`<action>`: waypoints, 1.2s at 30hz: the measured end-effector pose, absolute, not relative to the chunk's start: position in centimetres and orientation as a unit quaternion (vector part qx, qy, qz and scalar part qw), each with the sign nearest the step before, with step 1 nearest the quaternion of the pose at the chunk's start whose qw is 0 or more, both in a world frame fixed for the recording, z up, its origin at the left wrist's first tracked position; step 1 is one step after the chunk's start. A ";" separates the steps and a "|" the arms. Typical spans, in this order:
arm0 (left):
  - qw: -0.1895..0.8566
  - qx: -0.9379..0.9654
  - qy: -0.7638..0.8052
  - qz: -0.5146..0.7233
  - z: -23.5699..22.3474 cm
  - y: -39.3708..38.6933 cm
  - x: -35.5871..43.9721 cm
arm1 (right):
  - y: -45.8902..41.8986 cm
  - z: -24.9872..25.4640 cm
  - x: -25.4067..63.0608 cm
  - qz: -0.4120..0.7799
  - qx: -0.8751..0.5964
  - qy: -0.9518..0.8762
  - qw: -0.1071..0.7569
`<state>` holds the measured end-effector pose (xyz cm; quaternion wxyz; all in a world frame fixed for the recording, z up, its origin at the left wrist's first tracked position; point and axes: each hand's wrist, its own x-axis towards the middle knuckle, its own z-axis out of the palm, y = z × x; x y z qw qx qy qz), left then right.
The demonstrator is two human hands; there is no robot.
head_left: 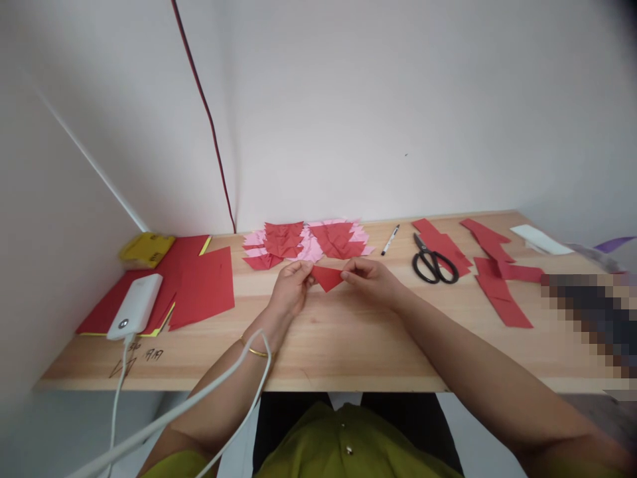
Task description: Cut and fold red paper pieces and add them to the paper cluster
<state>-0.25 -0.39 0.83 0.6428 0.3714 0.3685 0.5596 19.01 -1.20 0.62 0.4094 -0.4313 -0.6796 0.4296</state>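
Left of center, my left hand (293, 285) pinches one corner of a smooth, flat red paper triangle (327, 277), point down, mid-frame. My right hand (372, 282) pinches its other upper corner. Right of center: metal scissors (432, 262), black looped handles.

The white cable (194, 392) and both sleeves run off the bottom edge
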 end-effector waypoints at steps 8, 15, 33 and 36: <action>0.561 0.428 0.417 0.573 0.6 0.0 -0.9 | -1.2 0.8 19.2 0.410 -0.452 -0.679 0.408; 0.171 0.781 0.419 0.431 1.4 -0.8 -1.4 | -1.5 0.5 18.7 0.332 -0.441 -0.738 0.387; 0.133 0.813 0.421 0.379 1.9 0.0 -2.1 | -1.3 1.1 19.3 0.257 -0.401 -0.778 0.410; 0.169 0.799 0.414 0.403 2.0 0.5 -2.7 | -1.3 1.4 19.5 0.274 -0.410 -0.769 0.406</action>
